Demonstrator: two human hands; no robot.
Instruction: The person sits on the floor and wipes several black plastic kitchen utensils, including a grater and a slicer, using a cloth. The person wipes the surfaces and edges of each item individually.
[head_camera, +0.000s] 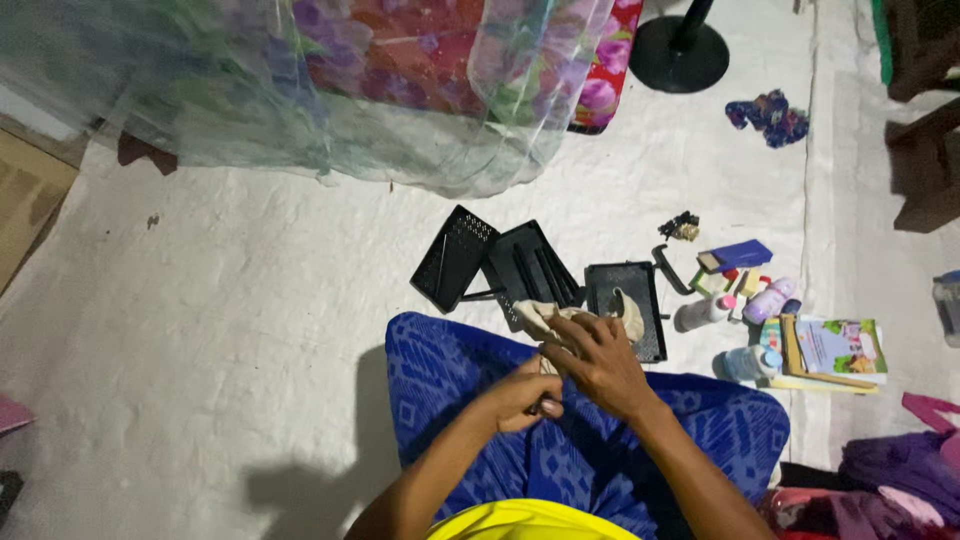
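Observation:
I sit on a white floor with blue patterned cloth over my knees. My right hand (597, 358) grips a beige cloth (545, 317) and presses it around something thin and dark. My left hand (524, 397) is closed around the lower end of that thin dark piece, just below the right hand. Both hands meet above my lap. Just beyond them lie three black perforated plastic trays (454, 255), one at the left, one in the middle (530, 268) and one on the right (628, 300), with part of the cloth draped on the right one.
Small bottles (768, 300), a dark blue box (742, 253) and a colourful book (840, 348) lie to the right. A netted bed (330, 90) with floral bedding stands ahead. A black round stand base (680, 55) and a crumpled cloth (768, 116) lie far right.

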